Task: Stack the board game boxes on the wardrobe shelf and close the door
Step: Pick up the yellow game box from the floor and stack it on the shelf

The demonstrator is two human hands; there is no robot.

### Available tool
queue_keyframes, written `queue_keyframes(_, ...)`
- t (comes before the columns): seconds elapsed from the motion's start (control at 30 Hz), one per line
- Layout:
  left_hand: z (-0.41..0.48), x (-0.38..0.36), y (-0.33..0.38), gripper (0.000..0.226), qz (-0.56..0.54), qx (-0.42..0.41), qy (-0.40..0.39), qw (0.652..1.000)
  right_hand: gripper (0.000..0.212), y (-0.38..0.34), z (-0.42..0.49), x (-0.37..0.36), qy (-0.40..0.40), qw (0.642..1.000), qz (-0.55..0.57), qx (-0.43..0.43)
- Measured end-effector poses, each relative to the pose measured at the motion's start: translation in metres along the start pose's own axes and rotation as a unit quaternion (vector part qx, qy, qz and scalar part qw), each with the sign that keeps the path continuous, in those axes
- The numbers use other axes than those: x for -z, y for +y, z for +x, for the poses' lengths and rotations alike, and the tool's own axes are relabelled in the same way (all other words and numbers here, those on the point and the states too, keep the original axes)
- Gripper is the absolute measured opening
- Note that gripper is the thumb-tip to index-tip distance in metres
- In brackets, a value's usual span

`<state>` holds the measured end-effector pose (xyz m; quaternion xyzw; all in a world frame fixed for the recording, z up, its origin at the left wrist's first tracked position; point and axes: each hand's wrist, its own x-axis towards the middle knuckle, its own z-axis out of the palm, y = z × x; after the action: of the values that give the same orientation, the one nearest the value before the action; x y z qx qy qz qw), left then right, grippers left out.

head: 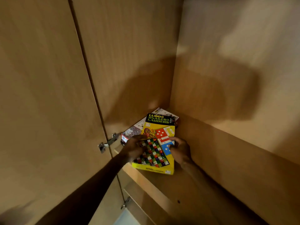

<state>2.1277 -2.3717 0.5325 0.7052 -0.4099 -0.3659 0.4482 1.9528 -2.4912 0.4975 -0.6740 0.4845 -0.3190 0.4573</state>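
Both hands are on the top box. Left hand point(135, 147) lies over the left half of the yellow cardboard Ludo & Snakes and Ladders box point(156, 143), fingers laid flat-ish across the printed chequered board art, though it's motion-blurred so I can't tell the exact finger spread. Right hand point(179, 149) grips the box's right edge, fingers curled over onto the blue and red dice artwork, thumb side hidden.

That yellow box lies flat on the light brown wooden wardrobe shelf point(203, 159), pushed toward the back left corner, its near end poking slightly past the shelf's front lip. It sits on top of a second, white patterned board game box point(138, 127) — only the far and left edges of that one stick out from underneath, turned a bit askew.

Only one view here, looking down into the wardrobe. Everything is the same tan wood laminate: back panel, side wall, and the open wardrobe door point(40, 95) swung out on the left, hung on a silver metal hinge point(108, 142) — a second hinge point(125, 203) shows lower down. Lighting is dim and warm, with big soft shadows across the back panel.
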Motion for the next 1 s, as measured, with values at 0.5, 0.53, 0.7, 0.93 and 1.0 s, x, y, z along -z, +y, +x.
queue_keyframes(0.5, 0.014, 0.031, 0.01, 0.024, 0.503, -0.113, 0.088, 0.852, 0.02, 0.002, -0.002, -0.006, -0.084, 0.972, -0.045, 0.216)
queue_keyframes(0.53, 0.011, 0.028, 0.005, 0.021, 0.495, -0.119, 0.12, 0.852, 0.019, 0.001, -0.004, -0.008, -0.111, 0.965, -0.059, 0.228)
queue_keyframes(0.7, -0.003, 0.021, -0.014, 0.058, 0.43, -0.126, 0.173, 0.877, 0.039, -0.004, -0.009, -0.018, -0.204, 0.939, -0.155, 0.228)
queue_keyframes(0.93, 0.003, 0.026, -0.023, 0.104, 0.408, 0.011, 0.059, 0.911, 0.068, -0.02, -0.008, -0.032, -0.293, 0.905, -0.234, 0.2)
queue_keyframes(1.0, 0.004, 0.023, -0.018, 0.103, 0.394, 0.017, 0.068, 0.916, 0.07, -0.019, -0.006, -0.036, -0.297, 0.903, -0.241, 0.197)
